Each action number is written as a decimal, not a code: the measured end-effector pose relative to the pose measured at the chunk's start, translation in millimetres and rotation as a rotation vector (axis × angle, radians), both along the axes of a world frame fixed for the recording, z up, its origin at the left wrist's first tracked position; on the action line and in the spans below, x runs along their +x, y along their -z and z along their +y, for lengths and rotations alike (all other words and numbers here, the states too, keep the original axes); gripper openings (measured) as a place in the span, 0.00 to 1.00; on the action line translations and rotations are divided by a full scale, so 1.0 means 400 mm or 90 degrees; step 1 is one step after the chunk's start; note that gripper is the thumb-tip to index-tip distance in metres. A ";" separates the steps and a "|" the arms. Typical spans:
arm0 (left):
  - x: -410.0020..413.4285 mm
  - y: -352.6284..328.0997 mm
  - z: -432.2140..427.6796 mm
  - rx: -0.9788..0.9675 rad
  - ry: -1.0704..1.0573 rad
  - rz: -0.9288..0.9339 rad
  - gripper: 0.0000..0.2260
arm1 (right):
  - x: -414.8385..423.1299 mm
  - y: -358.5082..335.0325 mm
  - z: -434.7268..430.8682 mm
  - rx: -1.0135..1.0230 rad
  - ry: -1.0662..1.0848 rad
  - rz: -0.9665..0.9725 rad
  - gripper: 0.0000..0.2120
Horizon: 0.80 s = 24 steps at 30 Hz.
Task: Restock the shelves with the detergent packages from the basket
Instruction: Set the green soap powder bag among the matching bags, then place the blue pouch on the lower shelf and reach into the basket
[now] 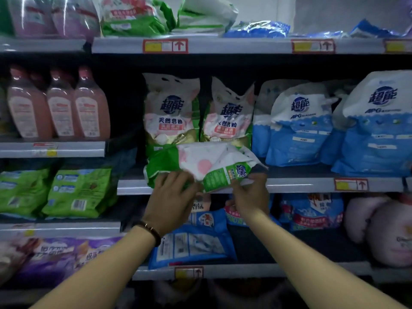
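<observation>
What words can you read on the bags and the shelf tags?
"超能": logo on the standing green-and-white bags and the blue bags.
"天然皂粉": under that logo on the green-and-white bags.
"APG": under the logo on the blue bags.
Shelf tags, pink bottles, lying bag: too blurred to read.

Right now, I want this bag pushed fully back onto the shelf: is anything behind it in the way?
Yes. Two upright green-and-white bags stand directly behind the lying bag, which the left hand touches and the right hand pinches at the shelf edge. Blue bags crowd its right.
</observation>
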<state>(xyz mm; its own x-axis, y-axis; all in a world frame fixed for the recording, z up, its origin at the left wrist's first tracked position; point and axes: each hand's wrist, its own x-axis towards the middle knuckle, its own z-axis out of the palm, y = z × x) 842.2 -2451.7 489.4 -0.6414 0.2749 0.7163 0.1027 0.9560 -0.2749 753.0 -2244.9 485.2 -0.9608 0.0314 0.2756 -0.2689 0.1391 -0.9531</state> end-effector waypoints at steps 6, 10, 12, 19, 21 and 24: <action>0.036 0.334 -0.036 0.103 -0.051 -0.237 0.14 | 0.005 0.307 -0.001 0.220 -0.110 -0.099 0.06; 0.013 0.491 -0.085 0.229 -0.166 -0.467 0.32 | 0.012 0.478 -0.029 0.345 -0.183 -0.256 0.10; -0.007 0.527 -0.103 0.224 -0.218 -0.523 0.43 | 0.009 0.531 -0.040 0.332 -0.182 -0.314 0.11; -0.146 0.608 -0.120 0.311 -0.285 -0.579 0.48 | -0.024 0.582 -0.070 0.174 -0.171 -0.474 0.14; -0.181 0.606 -0.130 0.305 -0.304 -0.595 0.45 | -0.035 0.591 -0.079 0.199 -0.185 -0.480 0.16; -0.214 0.603 -0.131 0.291 -0.319 -0.585 0.31 | -0.045 0.592 -0.085 0.189 -0.194 -0.448 0.07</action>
